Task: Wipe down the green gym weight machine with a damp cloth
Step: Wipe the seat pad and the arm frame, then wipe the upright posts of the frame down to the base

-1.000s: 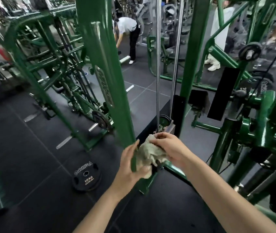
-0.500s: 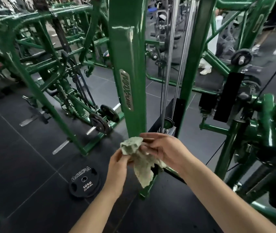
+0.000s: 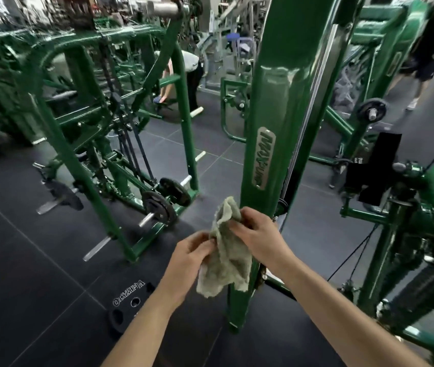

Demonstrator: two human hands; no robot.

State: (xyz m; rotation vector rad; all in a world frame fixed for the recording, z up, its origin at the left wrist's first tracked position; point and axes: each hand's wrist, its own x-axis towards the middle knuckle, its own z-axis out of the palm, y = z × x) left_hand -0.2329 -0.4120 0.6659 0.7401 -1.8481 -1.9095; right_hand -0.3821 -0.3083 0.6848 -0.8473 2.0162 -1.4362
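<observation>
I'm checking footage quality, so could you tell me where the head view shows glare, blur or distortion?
Head view: glare streaks the green upright; wide-angle bending tilts the frames at the edges; the far left background is smeared; the cloth and both hands, left hand and right hand, are fairly sharp.

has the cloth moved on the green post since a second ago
Yes. The cloth was bunched against the green post near its foot; now both hands hold it opened out and hanging, higher, just below the nameplate.

Dark tiled gym floor [image 3: 38, 274], black weight plate [image 3: 128, 305] lying flat, green machine upright [image 3: 271, 144] standing on it
</observation>
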